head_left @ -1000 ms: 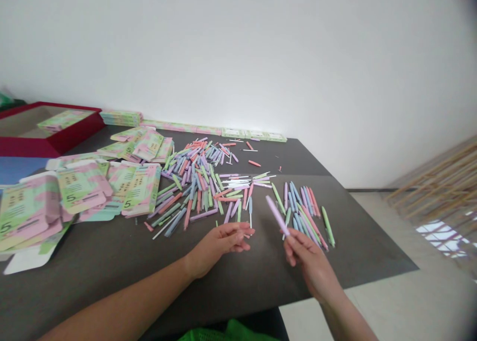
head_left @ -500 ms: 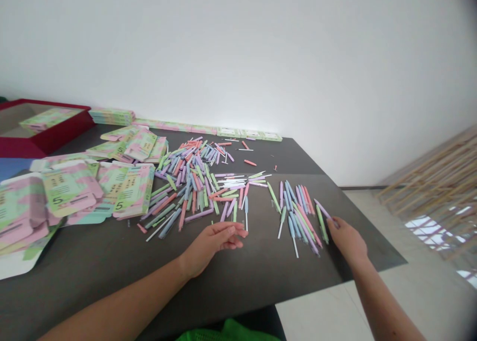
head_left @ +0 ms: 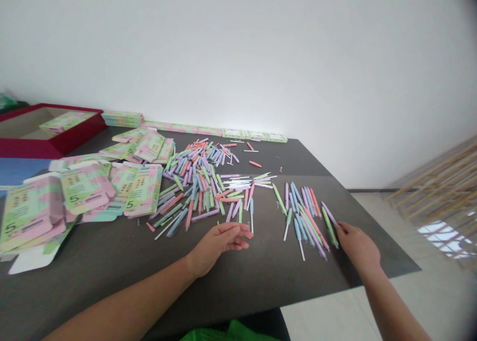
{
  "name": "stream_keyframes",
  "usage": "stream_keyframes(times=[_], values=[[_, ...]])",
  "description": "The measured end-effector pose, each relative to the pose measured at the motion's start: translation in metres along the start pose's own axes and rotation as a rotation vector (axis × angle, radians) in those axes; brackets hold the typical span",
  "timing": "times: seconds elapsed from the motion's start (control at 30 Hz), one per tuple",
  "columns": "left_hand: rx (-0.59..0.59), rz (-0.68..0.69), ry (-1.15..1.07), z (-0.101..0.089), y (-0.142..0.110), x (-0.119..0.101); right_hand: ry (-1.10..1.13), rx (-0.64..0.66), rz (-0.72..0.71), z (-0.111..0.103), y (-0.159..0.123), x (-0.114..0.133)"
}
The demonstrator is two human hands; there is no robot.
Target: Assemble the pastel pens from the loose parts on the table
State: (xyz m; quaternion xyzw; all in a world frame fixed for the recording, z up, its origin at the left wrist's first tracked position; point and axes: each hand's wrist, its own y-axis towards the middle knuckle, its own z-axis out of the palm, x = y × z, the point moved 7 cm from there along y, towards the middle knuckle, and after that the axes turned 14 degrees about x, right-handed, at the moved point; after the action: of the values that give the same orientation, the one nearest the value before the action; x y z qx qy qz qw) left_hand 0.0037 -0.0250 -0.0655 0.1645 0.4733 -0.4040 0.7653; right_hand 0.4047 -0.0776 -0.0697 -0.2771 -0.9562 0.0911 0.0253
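Passable along the near edge of the table (head_left: 261, 281) between left hand (head_left: 219, 242) and right hand (head_left: 359, 246), and up the lane between heaped pens (head_left: 201, 168) and laid-out pens (head_left: 314, 226), but blocked leftward by piled cartons (head_left: 85, 186) and at the back by the wall (head_left: 238, 53).

Pen barrels (head_left: 206, 215): plastic, smooth, matt to satin. Cartons (head_left: 143, 192): printed paperboard, smooth. Counter (head_left: 268, 281): smooth, matt; base material cannot be determined. Red box (head_left: 80, 135): matt exterior. Wall (head_left: 238, 58): smooth, matt. Floor (head_left: 324, 321): smooth, tile-like. Garment (head_left: 238, 331): cloth, partly mesh-textured. Poles (head_left: 428, 182): wood-like, blurred.
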Motion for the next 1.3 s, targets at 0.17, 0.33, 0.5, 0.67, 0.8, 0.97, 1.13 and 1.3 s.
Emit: stream_keyframes(times=[0.17,0.33,0.5,0.67,0.8,0.97,1.13,1.3], values=[[0.008,0.01,-0.027,0.0,0.0,0.001,0.026,0.002,-0.009,0.006,0.008,-0.008],[-0.003,0.026,-0.034,-0.002,0.0,-0.001,0.041,0.015,0.005,0.011,0.013,-0.014],[-0.01,0.042,-0.022,-0.002,0.002,0.001,0.003,-0.14,-0.045,-0.012,0.004,0.005],[-0.221,0.176,0.154,-0.018,-0.003,-0.014,0.168,-0.294,-0.386,-0.055,-0.022,0.094],[-0.455,0.28,0.424,-0.04,-0.013,-0.038,0.297,-0.115,-0.72,-0.06,-0.047,0.2],[-0.54,0.286,0.583,-0.057,-0.015,-0.051,-0.017,-0.025,-1.022,-0.042,-0.068,0.302],[-0.527,0.279,0.609,-0.058,-0.012,-0.05,-0.474,-0.023,-1.256,-0.023,-0.074,0.334],[-0.501,0.27,0.606,-0.055,-0.01,-0.047,-0.541,0.003,-1.316,-0.022,-0.067,0.333]])
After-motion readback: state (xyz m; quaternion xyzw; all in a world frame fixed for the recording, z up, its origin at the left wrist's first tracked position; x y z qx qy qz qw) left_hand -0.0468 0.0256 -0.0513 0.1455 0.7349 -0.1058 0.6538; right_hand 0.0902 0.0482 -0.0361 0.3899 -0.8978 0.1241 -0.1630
